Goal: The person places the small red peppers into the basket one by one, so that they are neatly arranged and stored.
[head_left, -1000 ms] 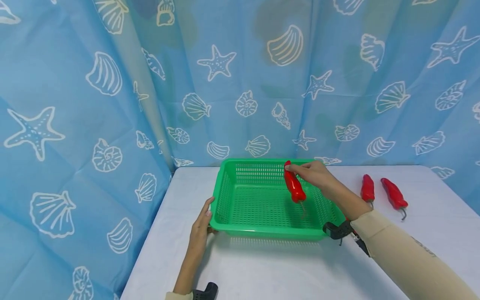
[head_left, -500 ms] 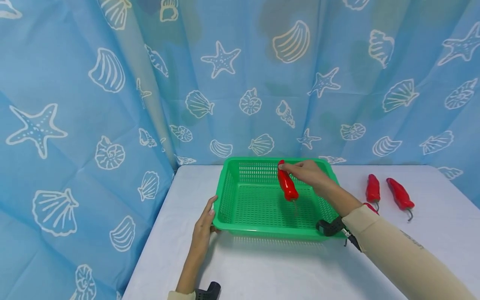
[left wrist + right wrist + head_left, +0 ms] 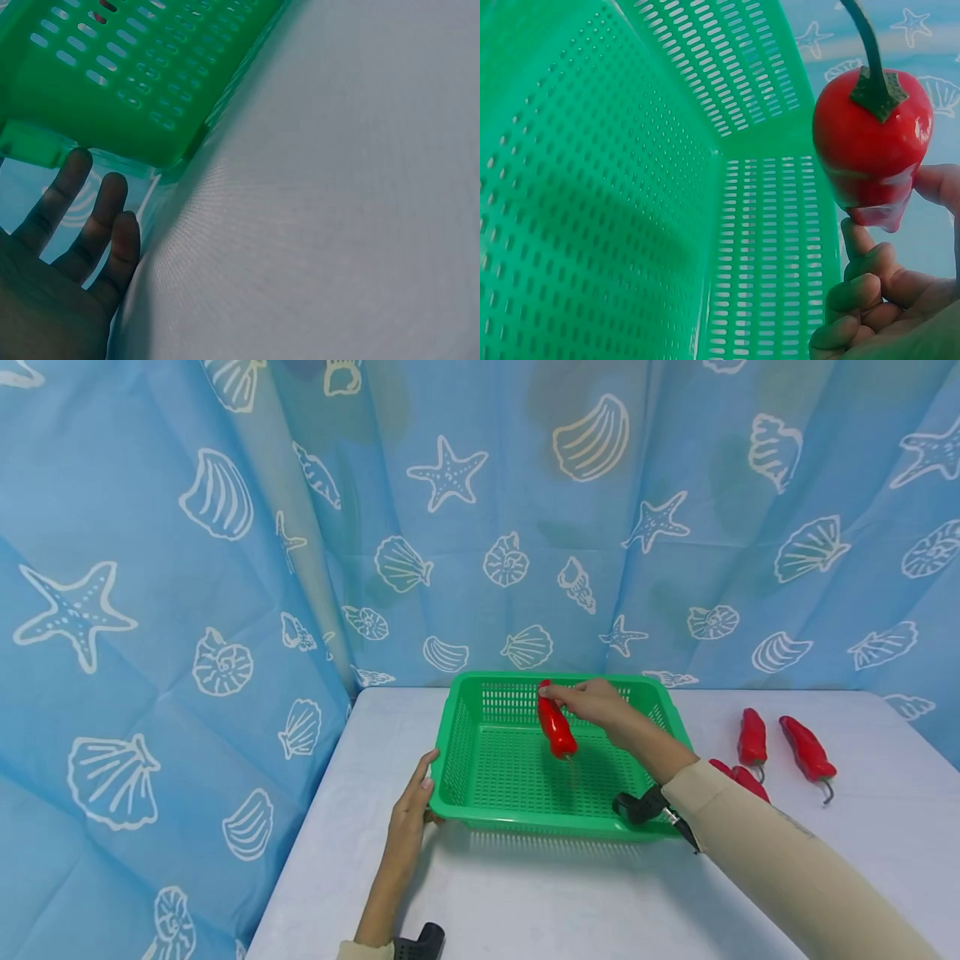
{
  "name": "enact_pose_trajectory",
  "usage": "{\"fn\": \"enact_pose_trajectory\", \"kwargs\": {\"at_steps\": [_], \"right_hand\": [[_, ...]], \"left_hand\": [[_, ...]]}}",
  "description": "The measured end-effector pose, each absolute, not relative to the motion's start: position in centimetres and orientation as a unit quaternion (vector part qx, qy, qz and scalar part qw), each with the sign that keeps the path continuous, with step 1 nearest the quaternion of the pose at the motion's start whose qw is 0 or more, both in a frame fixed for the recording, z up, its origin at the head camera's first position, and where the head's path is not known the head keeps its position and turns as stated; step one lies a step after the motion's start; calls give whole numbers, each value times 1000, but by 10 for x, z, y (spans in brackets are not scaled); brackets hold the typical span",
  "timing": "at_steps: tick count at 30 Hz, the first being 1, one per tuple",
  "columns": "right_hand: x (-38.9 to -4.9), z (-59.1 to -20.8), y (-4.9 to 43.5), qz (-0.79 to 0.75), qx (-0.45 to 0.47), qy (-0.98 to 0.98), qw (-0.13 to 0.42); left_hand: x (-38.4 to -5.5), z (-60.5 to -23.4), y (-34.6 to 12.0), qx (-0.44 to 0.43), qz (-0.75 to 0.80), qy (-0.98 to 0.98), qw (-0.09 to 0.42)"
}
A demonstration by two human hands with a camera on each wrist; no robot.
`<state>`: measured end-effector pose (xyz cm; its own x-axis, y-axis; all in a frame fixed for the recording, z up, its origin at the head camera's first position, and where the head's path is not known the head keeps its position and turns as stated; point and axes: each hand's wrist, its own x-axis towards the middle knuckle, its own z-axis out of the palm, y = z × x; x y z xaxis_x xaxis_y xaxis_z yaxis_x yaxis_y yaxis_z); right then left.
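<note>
My right hand (image 3: 596, 702) pinches a glossy red chili pepper (image 3: 557, 727) by its tip, above the inside of the green plastic basket (image 3: 525, 821). The pepper hangs stem down; in the right wrist view its green stem (image 3: 870, 49) points toward the camera side. My left hand (image 3: 408, 814) is at the basket's left front corner, touching the rim. Straight fingers (image 3: 97, 232) of that hand reach to the rim's edge in the left wrist view; its thumb is not visible there. The basket has slotted walls, and no pepper shows lying on its visible floor.
Several more red peppers lie on the white table (image 3: 517, 893) right of the basket: one (image 3: 752, 739) behind, another (image 3: 808, 750) farther right, others (image 3: 748, 781) partly behind my right sleeve. A blue shell-patterned curtain (image 3: 480, 527) stands behind and at the left.
My right hand has moved left with the pepper, farther over the basket. The left hand stays at the basket's corner. The view has shifted slightly.
</note>
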<state>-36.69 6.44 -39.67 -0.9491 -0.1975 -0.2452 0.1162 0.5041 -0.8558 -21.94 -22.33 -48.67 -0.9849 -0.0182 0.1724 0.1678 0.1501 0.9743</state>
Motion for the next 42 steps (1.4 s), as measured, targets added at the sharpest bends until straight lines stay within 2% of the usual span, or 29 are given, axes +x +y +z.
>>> {"fn": "enact_pose_trajectory", "kwargs": {"at_steps": [17, 37, 42], "right_hand": [[-378, -408, 35, -518, -38, 840, 158], [-386, -424, 15, -554, -42, 790, 260], [-389, -432, 6, -544, -35, 799, 253]], "left_hand": [[-220, -485, -227, -44, -633, -769, 79], [-223, -488, -224, -32, -637, -766, 80], [-223, -487, -225, -34, -642, -762, 80]]}}
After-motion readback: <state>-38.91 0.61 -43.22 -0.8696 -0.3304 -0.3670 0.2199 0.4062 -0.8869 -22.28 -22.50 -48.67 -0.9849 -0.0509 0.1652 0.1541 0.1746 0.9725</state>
